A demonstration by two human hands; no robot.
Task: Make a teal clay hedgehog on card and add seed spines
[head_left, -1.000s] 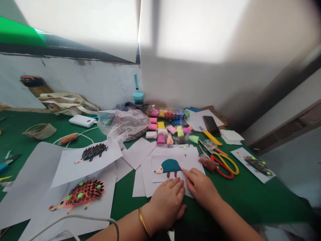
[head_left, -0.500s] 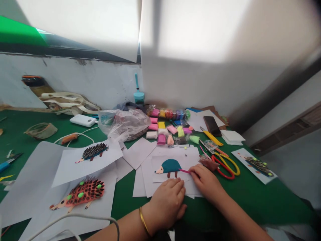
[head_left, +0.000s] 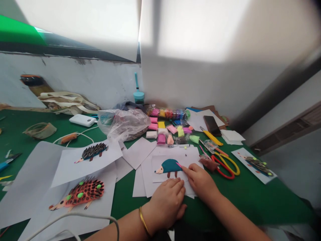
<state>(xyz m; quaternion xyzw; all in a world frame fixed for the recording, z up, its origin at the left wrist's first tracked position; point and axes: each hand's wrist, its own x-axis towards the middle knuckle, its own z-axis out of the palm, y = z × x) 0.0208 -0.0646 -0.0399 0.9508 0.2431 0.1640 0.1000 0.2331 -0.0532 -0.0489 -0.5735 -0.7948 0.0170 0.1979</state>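
A blue clay hedgehog with a pale face and brown legs lies on a small white sheet. My left hand, a gold bangle at its wrist, rests on the sheet's lower edge, fingers lying flat and holding nothing. In my right hand, thumb and index finger close on a thin pink tool. Its tip touches the right end of the blue body; most of its length is hidden by the fingers.
Packets of coloured clay lie behind the papers. Right of my right hand are red scissors, yellow scissors and a yellow cutter. Further hedgehog pictures lie at the left and far right.
My right hand has moved left with the pink tool, whose tip now lies over the blue body, with less of it showing. My left hand has stayed in place.
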